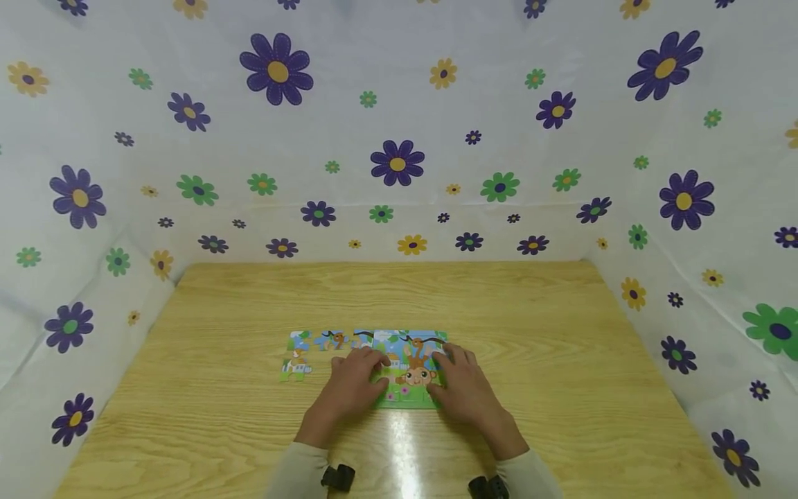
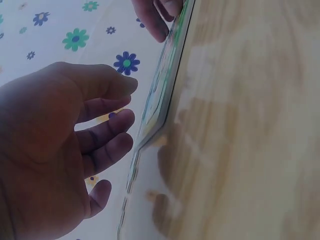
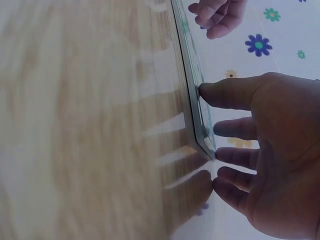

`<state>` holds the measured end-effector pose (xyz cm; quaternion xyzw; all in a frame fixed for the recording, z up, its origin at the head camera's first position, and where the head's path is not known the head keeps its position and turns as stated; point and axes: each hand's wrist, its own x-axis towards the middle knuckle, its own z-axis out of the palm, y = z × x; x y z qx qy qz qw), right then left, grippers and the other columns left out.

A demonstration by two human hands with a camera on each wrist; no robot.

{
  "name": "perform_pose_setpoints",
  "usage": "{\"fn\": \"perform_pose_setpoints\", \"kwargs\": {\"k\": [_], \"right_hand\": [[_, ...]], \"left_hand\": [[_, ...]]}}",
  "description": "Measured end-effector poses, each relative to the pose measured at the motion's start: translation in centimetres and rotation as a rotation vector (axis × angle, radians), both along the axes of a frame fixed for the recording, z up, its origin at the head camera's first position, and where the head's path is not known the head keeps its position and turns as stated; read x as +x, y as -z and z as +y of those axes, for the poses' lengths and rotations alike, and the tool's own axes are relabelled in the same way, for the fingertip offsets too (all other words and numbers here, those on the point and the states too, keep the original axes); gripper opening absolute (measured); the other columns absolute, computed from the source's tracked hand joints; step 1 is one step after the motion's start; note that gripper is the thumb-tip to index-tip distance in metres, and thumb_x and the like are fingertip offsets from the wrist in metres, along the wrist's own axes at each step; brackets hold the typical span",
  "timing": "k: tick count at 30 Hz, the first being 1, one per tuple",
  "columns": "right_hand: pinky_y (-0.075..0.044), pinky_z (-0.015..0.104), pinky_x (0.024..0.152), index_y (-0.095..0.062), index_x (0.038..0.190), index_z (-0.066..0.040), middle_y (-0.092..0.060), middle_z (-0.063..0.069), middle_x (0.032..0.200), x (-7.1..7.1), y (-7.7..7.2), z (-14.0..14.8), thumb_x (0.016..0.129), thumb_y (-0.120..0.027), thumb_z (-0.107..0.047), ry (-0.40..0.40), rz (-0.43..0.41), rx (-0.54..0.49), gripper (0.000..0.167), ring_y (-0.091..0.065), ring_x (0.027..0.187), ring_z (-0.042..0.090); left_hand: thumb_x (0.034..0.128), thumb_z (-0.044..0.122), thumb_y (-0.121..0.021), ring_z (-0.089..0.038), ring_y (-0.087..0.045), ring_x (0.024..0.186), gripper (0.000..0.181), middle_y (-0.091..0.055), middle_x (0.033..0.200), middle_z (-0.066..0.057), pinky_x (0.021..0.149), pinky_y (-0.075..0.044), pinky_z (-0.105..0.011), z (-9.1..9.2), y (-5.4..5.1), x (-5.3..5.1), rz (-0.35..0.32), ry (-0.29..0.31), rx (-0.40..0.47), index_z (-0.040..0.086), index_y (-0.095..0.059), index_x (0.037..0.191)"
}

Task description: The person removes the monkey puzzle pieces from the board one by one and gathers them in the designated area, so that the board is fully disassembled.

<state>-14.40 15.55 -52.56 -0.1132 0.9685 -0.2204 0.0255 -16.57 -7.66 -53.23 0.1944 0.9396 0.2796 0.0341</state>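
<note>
In front of you, the flat rectangular jigsaw board printed with a brown monkey on blue and green (image 1: 411, 378) lies on the light wood-grain table (image 1: 561, 388), with loose colourful cardboard-like pieces (image 1: 296, 365) to its left. Your bare left hand (image 1: 352, 384) is loosely bent and grasps nothing by the board's left side, its contact unclear; your bare right hand (image 1: 464, 384), fingers spread and relaxed, sets its thumb against the board's right side without gripping.
</note>
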Motion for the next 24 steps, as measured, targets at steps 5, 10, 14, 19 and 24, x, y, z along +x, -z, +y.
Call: {"fn": "perform_pose_setpoints", "kwargs": {"k": [5,10,14,19,24], "right_hand": [[-0.038,0.054,0.105,-0.053,0.137,-0.005,-0.041,0.017,0.146,0.0,-0.4,0.1,0.09,-0.068,-0.031,-0.016,-0.012,0.007,0.057,-0.038,0.134,0.04],[-0.039,0.053,0.105,-0.053,0.137,-0.006,-0.041,0.017,0.146,-0.1,-0.5,0.2,0.09,-0.068,-0.032,-0.029,-0.002,0.035,0.056,-0.039,0.134,0.039],[-0.04,0.053,0.105,-0.054,0.137,-0.006,-0.041,0.017,0.147,-0.1,-0.5,0.2,0.091,-0.066,-0.033,-0.041,0.002,0.056,0.054,-0.039,0.135,0.04],[-0.04,0.052,0.104,-0.056,0.136,-0.009,-0.041,0.017,0.148,0.0,-0.3,0.2,0.093,-0.063,-0.035,-0.05,-0.008,0.075,0.051,-0.039,0.135,0.04],[-0.043,0.052,0.102,-0.057,0.134,-0.011,-0.042,0.016,0.148,0.1,-0.4,0.3,0.093,-0.064,-0.034,-0.049,-0.002,0.074,0.047,-0.041,0.134,0.039]], "left_hand": [[0.092,0.033,-0.063,-0.015,-0.05,0.096,0.025,-0.058,0.102,0.006,0.082,-0.032,-0.045,1.2,0.1,-0.1,0.025,0.034,-0.048,0.023,-0.063,0.115],[0.0915,0.039,-0.062,-0.019,-0.049,0.103,0.047,-0.057,0.119,0.0,0.079,-0.033,-0.043,2.0,0.2,-0.4,0.03,0.035,-0.064,0.021,-0.055,0.135],[0.0907,0.042,-0.062,-0.021,-0.049,0.104,0.056,-0.056,0.123,-0.003,0.078,-0.032,-0.043,2.5,0.4,-0.6,0.004,0.009,-0.089,0.019,-0.05,0.141],[0.0896,0.044,-0.064,-0.024,-0.048,0.105,0.052,-0.054,0.121,-0.005,0.079,-0.034,-0.048,3.2,0.2,-0.6,-0.029,-0.032,-0.143,0.02,-0.055,0.135],[0.0867,0.042,-0.068,-0.026,-0.048,0.105,0.047,-0.054,0.114,-0.004,0.084,-0.035,-0.053,3.6,-0.3,-0.9,-0.06,-0.065,-0.145,0.019,-0.06,0.127]]}}
